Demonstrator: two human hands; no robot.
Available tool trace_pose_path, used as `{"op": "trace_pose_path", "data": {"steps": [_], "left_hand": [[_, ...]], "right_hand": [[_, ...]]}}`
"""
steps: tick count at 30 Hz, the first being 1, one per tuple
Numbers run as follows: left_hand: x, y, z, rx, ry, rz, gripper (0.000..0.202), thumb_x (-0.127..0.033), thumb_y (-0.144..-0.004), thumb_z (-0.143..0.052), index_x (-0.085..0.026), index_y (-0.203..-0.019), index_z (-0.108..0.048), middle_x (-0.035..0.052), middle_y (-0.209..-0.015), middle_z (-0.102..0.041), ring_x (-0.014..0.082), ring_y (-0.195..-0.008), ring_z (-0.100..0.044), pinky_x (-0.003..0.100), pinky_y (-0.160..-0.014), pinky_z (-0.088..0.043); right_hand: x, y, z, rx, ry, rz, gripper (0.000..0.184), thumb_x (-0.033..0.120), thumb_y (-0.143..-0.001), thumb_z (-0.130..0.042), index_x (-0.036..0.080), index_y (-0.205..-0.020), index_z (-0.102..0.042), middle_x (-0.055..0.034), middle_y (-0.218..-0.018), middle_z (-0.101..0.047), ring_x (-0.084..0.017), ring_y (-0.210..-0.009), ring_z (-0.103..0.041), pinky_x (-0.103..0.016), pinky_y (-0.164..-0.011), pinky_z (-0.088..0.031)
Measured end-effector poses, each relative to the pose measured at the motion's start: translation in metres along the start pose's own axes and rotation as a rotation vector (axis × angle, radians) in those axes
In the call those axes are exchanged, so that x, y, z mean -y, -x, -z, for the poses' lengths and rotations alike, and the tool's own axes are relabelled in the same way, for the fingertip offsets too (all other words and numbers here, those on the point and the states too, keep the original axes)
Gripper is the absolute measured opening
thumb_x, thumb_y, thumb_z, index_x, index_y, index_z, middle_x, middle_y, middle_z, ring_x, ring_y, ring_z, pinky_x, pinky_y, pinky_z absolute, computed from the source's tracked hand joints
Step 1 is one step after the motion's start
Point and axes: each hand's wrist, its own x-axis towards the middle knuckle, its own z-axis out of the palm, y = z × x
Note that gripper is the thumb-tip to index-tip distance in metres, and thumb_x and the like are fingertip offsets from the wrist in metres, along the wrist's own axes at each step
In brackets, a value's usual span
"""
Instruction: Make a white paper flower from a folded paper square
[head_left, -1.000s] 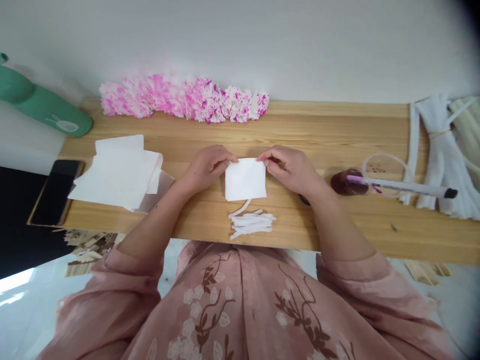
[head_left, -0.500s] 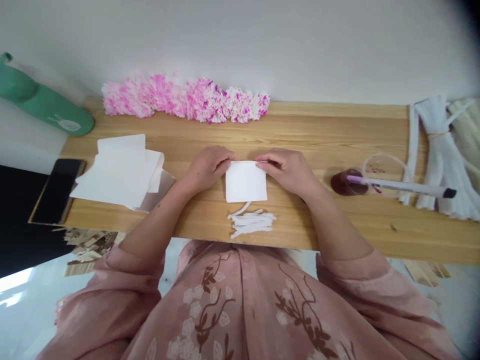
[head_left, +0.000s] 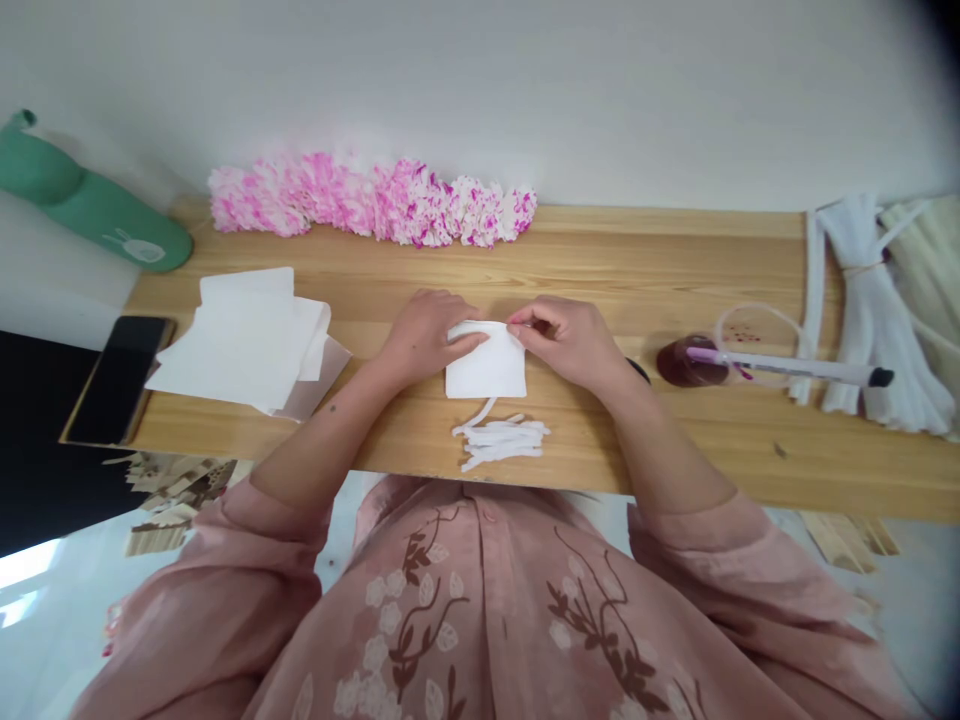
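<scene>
A small white tissue square (head_left: 486, 372) lies on the wooden table (head_left: 600, 270) in front of me. My left hand (head_left: 420, 335) pinches its far left corner. My right hand (head_left: 566, 335) pinches the far edge near the right corner, where the paper is turned over into a narrow fold. Just below the square, near the table's front edge, lies a small heap of short white strips (head_left: 501, 440).
A stack of white tissue sheets (head_left: 244, 340) lies at the left beside a dark phone (head_left: 116, 378) and a green bottle (head_left: 90, 210). Pink-and-white paper flowers (head_left: 375, 200) line the wall. At the right are a marker (head_left: 780, 368), a dark cup (head_left: 679, 362) and white pipe cleaners (head_left: 870, 300).
Both hands have drawn closer together along the square's far edge. That edge has lifted and folded over toward me, so the visible square has grown shorter.
</scene>
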Motion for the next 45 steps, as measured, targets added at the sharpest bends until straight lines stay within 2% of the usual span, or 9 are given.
{"op": "trace_pose_path", "data": {"steps": [5, 9, 15, 18, 24, 27, 32, 37, 45], "left_hand": [[0.002, 0.001, -0.002, -0.041, 0.04, -0.007, 0.027, -0.041, -0.093, -0.052, -0.022, -0.095, -0.07, 0.0059, -0.089, -0.071, 0.0221, -0.086, -0.062, 0.037, -0.081, -0.042], [0.005, 0.001, -0.006, -0.063, 0.082, 0.013, 0.022, -0.035, -0.091, -0.054, -0.02, -0.092, -0.07, 0.0049, -0.085, -0.071, 0.0196, -0.081, -0.061, 0.034, -0.078, -0.043], [0.008, 0.002, -0.011, -0.13, 0.141, -0.02, 0.019, -0.033, -0.088, -0.058, -0.018, -0.086, -0.07, 0.0045, -0.083, -0.07, 0.0186, -0.079, -0.061, 0.032, -0.077, -0.043], [0.01, 0.004, -0.012, -0.194, 0.197, 0.002, 0.018, -0.031, -0.087, -0.058, -0.018, -0.083, -0.068, 0.0035, -0.083, -0.07, 0.0176, -0.078, -0.061, 0.031, -0.075, -0.044], [0.017, 0.006, -0.013, -0.341, 0.199, 0.079, 0.015, -0.027, -0.087, -0.057, -0.017, -0.084, -0.068, 0.004, -0.086, -0.071, 0.0177, -0.08, -0.062, 0.03, -0.075, -0.045], [0.016, 0.007, -0.01, -0.357, 0.126, 0.012, 0.017, -0.03, -0.089, -0.058, -0.017, -0.085, -0.068, 0.0046, -0.086, -0.071, 0.0188, -0.082, -0.062, 0.031, -0.076, -0.044], [-0.001, 0.01, 0.005, -0.384, -0.014, -0.126, 0.024, -0.035, -0.093, -0.055, -0.018, -0.085, -0.069, 0.006, -0.088, -0.072, 0.02, -0.085, -0.062, 0.034, -0.078, -0.042], [-0.016, 0.011, 0.014, -0.408, -0.075, -0.225, 0.028, -0.038, -0.095, -0.052, -0.018, -0.091, -0.07, 0.0073, -0.091, -0.072, 0.0209, -0.088, -0.063, 0.035, -0.081, -0.042], [-0.016, 0.008, 0.014, -0.365, -0.04, -0.2, 0.027, -0.039, -0.095, -0.053, -0.019, -0.096, -0.071, 0.0069, -0.088, -0.073, 0.0203, -0.085, -0.064, 0.034, -0.08, -0.042]], "right_hand": [[0.001, 0.0, 0.002, 0.016, -0.003, -0.007, 0.016, 0.032, -0.089, -0.058, 0.022, -0.085, -0.07, -0.0021, -0.078, -0.07, -0.018, -0.069, -0.06, -0.03, -0.065, -0.043], [0.017, 0.006, 0.012, -0.024, 0.164, 0.143, 0.022, 0.035, -0.092, -0.056, 0.025, -0.107, -0.069, -0.0078, -0.111, -0.07, -0.026, -0.102, -0.06, -0.039, -0.082, -0.044], [0.053, 0.017, 0.009, 0.415, 0.382, 0.466, 0.017, 0.029, -0.095, -0.056, 0.024, -0.093, -0.072, -0.0037, -0.092, -0.071, -0.021, -0.092, -0.057, -0.036, -0.079, -0.033], [0.059, 0.021, 0.001, 0.491, 0.49, 0.464, 0.02, 0.027, -0.095, -0.057, 0.02, -0.081, -0.07, -0.0056, -0.086, -0.069, -0.021, -0.09, -0.055, -0.034, -0.076, -0.03], [0.064, 0.038, 0.011, 0.522, 0.542, 0.323, 0.017, 0.025, -0.094, -0.058, 0.02, -0.086, -0.071, -0.0063, -0.086, -0.07, -0.021, -0.083, -0.057, -0.033, -0.07, -0.03], [0.06, 0.042, 0.025, 0.416, 0.457, 0.298, 0.018, 0.029, -0.096, -0.055, 0.023, -0.095, -0.072, -0.0047, -0.09, -0.072, -0.022, -0.086, -0.06, -0.033, -0.075, -0.037], [0.049, 0.031, 0.044, -0.167, 0.378, 0.198, 0.036, 0.04, -0.095, -0.053, 0.023, -0.125, -0.063, -0.0106, -0.119, -0.067, -0.03, -0.112, -0.057, -0.045, -0.094, -0.044], [0.039, 0.013, 0.036, -0.1, 0.318, 0.305, 0.041, 0.043, -0.093, -0.055, 0.024, -0.129, -0.061, -0.0112, -0.126, -0.065, -0.032, -0.116, -0.056, -0.049, -0.096, -0.043], [0.017, 0.001, 0.024, -0.187, 0.245, 0.293, 0.023, 0.039, -0.095, -0.054, 0.023, -0.092, -0.07, -0.0048, -0.088, -0.072, -0.022, -0.083, -0.062, -0.036, -0.075, -0.041]]}}
